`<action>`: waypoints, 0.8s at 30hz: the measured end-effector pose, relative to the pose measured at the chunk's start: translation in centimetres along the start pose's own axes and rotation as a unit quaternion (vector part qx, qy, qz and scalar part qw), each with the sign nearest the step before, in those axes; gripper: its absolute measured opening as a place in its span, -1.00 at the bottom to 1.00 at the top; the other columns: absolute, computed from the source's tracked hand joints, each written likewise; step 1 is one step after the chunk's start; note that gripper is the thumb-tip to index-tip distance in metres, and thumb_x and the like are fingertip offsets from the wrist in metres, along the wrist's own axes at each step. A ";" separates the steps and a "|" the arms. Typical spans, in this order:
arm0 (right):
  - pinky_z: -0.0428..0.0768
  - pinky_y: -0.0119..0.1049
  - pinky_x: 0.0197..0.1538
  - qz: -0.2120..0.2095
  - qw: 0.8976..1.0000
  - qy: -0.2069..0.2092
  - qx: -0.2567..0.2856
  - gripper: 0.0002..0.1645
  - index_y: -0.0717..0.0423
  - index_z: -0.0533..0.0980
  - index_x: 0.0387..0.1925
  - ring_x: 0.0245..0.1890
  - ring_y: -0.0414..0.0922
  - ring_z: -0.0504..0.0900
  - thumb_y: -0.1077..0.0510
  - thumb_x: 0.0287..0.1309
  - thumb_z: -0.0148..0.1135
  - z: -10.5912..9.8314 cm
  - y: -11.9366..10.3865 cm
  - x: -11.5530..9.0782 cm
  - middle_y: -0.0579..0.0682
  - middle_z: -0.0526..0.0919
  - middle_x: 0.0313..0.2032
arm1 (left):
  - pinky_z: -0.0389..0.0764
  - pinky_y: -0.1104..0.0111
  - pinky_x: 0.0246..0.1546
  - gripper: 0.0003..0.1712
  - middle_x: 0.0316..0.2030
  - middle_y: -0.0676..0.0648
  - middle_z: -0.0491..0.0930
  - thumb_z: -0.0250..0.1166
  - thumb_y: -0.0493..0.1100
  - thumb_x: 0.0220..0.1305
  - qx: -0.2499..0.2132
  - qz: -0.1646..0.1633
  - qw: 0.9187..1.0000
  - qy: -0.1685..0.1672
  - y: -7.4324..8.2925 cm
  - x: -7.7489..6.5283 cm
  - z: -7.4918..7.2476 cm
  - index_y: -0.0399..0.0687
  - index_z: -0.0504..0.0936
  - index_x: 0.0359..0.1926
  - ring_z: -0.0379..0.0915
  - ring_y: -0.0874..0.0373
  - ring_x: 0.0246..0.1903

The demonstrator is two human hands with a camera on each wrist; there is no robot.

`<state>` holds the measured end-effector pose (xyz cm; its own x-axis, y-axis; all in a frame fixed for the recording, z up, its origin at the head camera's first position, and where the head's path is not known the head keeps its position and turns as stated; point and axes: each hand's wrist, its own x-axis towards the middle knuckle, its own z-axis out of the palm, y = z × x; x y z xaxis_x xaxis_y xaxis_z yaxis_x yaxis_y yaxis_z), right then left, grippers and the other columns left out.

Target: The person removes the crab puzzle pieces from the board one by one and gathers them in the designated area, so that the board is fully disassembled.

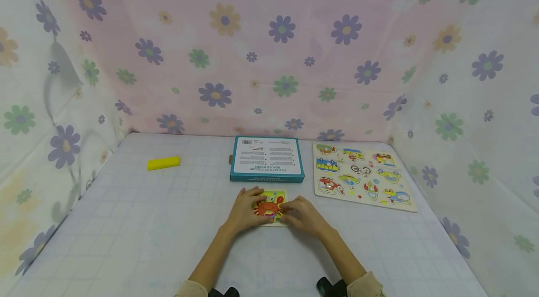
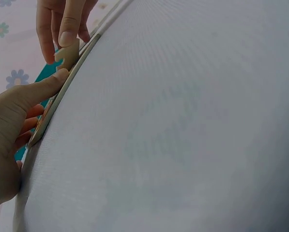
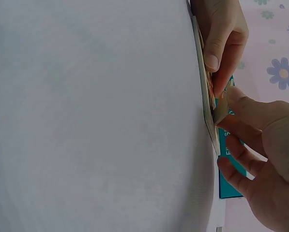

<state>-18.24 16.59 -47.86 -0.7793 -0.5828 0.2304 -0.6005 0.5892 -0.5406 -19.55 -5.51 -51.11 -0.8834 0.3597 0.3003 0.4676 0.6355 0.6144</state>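
A small crab jigsaw puzzle [image 1: 269,209] on a wooden board lies on the table between both hands. My left hand [image 1: 245,211] holds it from the left side, thumb along the near part and fingers toward the far part. My right hand [image 1: 306,216] pinches a puzzle piece [image 3: 222,107] between thumb and index finger at the board's right side. In the right wrist view that piece tilts up from the board. A notched edge of the piece [image 2: 70,54] shows in the left wrist view, close to the left thumb. The fingers hide parts of the crab picture.
Just behind the puzzle lies a teal and white box [image 1: 267,159]. A wooden vehicle puzzle board [image 1: 363,174] is at the back right. Toward the back left lies a yellow block [image 1: 163,162]. Flowered cloth walls [image 1: 261,54] enclose the back and sides of the white table [image 1: 139,231].
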 end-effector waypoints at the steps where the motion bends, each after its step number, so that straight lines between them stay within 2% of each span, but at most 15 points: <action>1: 0.57 -0.31 -0.12 0.004 1.000 -0.003 0.008 -0.66 0.23 0.61 -0.10 -0.21 -0.15 0.54 0.15 0.09 0.33 0.0 0.1 0.0 -0.02 0.71 -0.21 | 0.08 -0.09 0.32 -0.30 0.10 -0.14 0.53 0.51 0.16 -0.17 0.000 0.000 1.000 0.000 0.0 0.0 0.0 -0.16 0.65 -0.03 0.30 -0.07 0.24; 6: 0.61 -0.29 -0.08 0.022 0.998 -0.015 0.053 -0.66 0.30 0.55 -0.04 -0.20 -0.10 0.62 0.23 0.16 0.25 0.1 0.5 -0.1 0.07 0.69 -0.17 | 0.07 -0.09 0.32 -0.28 0.09 -0.14 0.54 0.52 0.17 -0.19 -0.001 -0.003 1.000 0.002 -0.1 0.0 0.1 -0.18 0.65 -0.04 0.30 -0.07 0.24; 10: 0.61 -0.32 -0.11 0.023 0.997 -0.018 0.076 -0.67 0.36 0.53 -0.03 -0.25 -0.12 0.61 0.28 0.17 0.21 0.0 0.4 -0.3 0.12 0.67 -0.17 | 0.09 -0.10 0.32 -0.28 0.09 -0.15 0.54 0.53 0.17 -0.20 -0.002 -0.002 1.000 0.006 -0.1 0.0 0.1 -0.19 0.66 -0.04 0.31 -0.08 0.23; 17: 0.51 -0.42 -0.24 0.049 0.993 -0.039 0.097 -0.55 0.37 0.50 0.02 -0.31 -0.16 0.48 0.22 0.10 0.30 -0.1 0.1 -0.3 0.05 0.63 -0.21 | 0.10 -0.09 0.31 -0.28 0.09 -0.14 0.54 0.52 0.17 -0.20 0.004 -0.002 1.000 0.005 -0.1 0.0 0.1 -0.18 0.66 -0.04 0.32 -0.07 0.23; 24: 0.48 -0.41 -0.20 0.081 0.990 -0.056 0.097 -0.44 0.29 0.51 0.05 -0.26 -0.13 0.43 0.16 -0.01 0.40 0.0 -0.1 -0.2 -0.02 0.59 -0.19 | 0.08 -0.09 0.32 -0.29 0.10 -0.13 0.53 0.52 0.17 -0.19 0.003 -0.002 1.000 0.005 -0.1 -0.1 0.0 -0.16 0.65 -0.03 0.30 -0.07 0.24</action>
<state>-18.03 16.67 -47.86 -0.8310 -0.5547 0.0419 -0.4151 0.5683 -0.7105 -19.56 -5.57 -51.22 -0.8853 0.3507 0.3054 0.4646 0.6409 0.6110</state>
